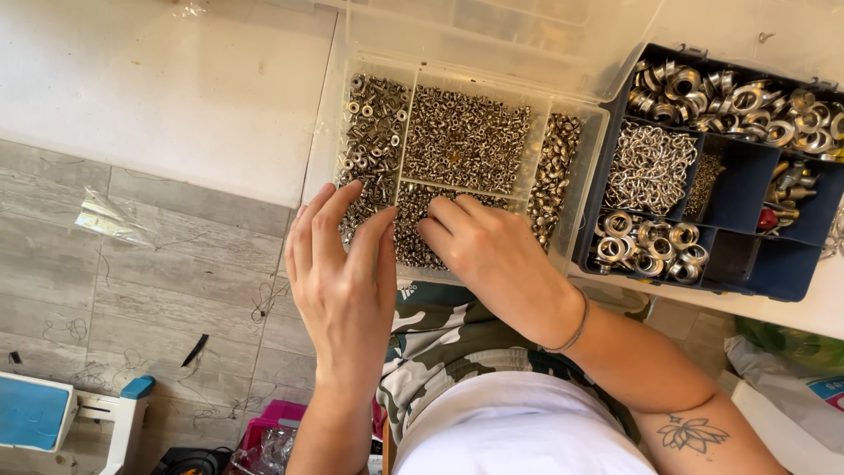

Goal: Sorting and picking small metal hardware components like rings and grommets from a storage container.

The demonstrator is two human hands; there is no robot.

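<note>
Right hand (479, 251) digs into the near compartment of the clear box (587, 149), grip hidden among small rivets (413, 229); left hand (343, 273) hovers open, steadying nothing.

Crumpled clear plastic wrapper (119, 220) on the grey floor, left; white bag with colourful print (804, 396), bottom right.

Right hand (492, 255) fingers (437, 230) curl down into the near compartment of the clear organiser box (587, 167); fingertips hidden, can't tell if they pinch any of the small metal parts (464, 136). Left hand (345, 273) covers the box's near-left corner. Blue parts case (796, 280) at the desk's right edge is cut off by the frame. Individual pieces too small to identify.
</note>
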